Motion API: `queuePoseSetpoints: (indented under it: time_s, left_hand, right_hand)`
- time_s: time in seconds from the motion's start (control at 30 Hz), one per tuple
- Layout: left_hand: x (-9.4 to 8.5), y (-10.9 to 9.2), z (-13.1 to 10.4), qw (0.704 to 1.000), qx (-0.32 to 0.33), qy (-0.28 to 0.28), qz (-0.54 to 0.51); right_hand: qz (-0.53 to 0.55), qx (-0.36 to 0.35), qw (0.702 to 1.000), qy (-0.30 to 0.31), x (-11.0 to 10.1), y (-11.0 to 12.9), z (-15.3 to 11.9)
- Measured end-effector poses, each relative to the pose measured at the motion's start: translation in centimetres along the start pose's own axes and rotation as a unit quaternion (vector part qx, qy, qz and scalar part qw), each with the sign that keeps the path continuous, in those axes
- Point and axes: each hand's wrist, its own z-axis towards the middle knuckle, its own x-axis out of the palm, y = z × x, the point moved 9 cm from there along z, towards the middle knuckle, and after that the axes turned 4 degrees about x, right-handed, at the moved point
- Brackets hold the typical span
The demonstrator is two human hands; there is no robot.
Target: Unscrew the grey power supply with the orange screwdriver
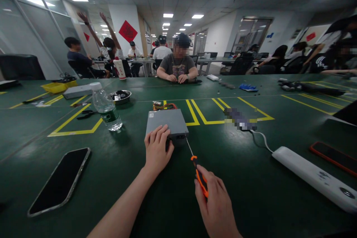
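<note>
A grey metal computer power supply (170, 119) lies flat on the green table (131, 204), with a bundle of coloured cables (167, 106) behind its far edge. My left hand (157, 147) grips its near left corner, fingers over the top and thumb at the front side. An orange-and-black screwdriver (200, 174) is held by its handle in my right hand (214, 195). Its shaft points up and away, and the tip meets the front side near the right corner, beside the power socket. A screw there is too small to make out.
A water bottle (107, 108), a metal bowl (121, 97) and a phone (60, 182) are on the left. To the right lie a white power bank-like device (309, 174) with a cable and an orange-edged phone (334, 156). Across the table sits a person (178, 63).
</note>
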Motion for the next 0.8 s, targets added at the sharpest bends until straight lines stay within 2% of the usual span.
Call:
queuePoseSetpoints:
  time_s: [0.1, 0.33, 0.53, 0.8]
  left_hand:
    - [-0.1, 0.0, 0.0, 1.000, -0.002, -0.002, -0.001]
    - [-0.1, 0.2, 0.1, 1.000, -0.010, -0.018, -0.006]
    - [-0.1, 0.3, 0.2, 0.999, -0.019, -0.030, -0.006]
    - [0.0, 0.4, 0.1, 0.999, -0.022, -0.036, -0.014]
  right_hand:
    - [0.011, 0.019, 1.000, 0.000, -0.3, -0.4, 0.4]
    - [0.030, -0.007, 0.999, -0.019, -1.3, 0.4, 0.4]
    - [0.051, -0.032, 0.998, 0.016, -0.2, 1.4, 0.4]
    - [0.062, -0.040, 0.997, 0.022, 0.2, 2.0, 0.7]
